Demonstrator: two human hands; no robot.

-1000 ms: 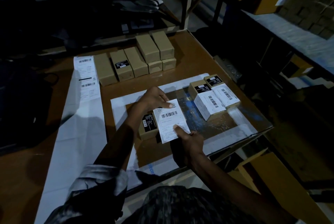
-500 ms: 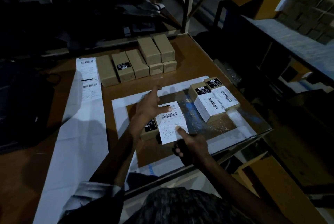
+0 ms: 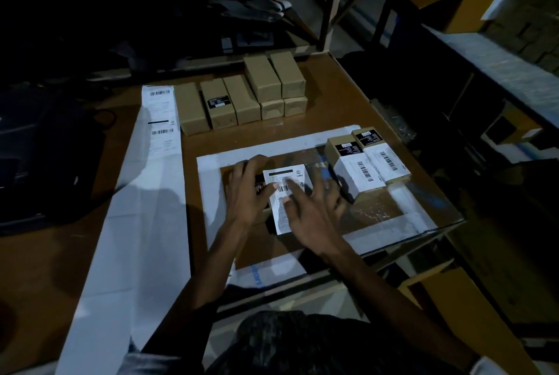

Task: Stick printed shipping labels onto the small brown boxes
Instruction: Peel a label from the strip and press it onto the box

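- Label (image 3: 286, 193) in hand lies on top of the small brown box (image 3: 260, 188) at the middle of the table (image 3: 338, 96), inside the white paper border; only a strip of that box with its black sticker shows at the left.
- We keep our left hand (image 3: 248, 190) on the box's left part, fingers spread and fairly straight, thumb tip pressing the label near its barcode.
- Our right hand (image 3: 311, 208) lies flat over the label's right half, fingers straight and fanned apart, gripping nothing.
- To do this well, we judge it best to pin the box with the left hand and stroke the right hand outward from the middle, so no air pocket or crease forms.
- The label's near end appears to reach past the box edge; we should fold it down over the side, not leave it loose.
- Two labelled boxes (image 3: 372, 169) sit just to the right, a row of unlabelled boxes (image 3: 242, 99) lies farther back, and the label strip (image 3: 161, 120) lies at the left.
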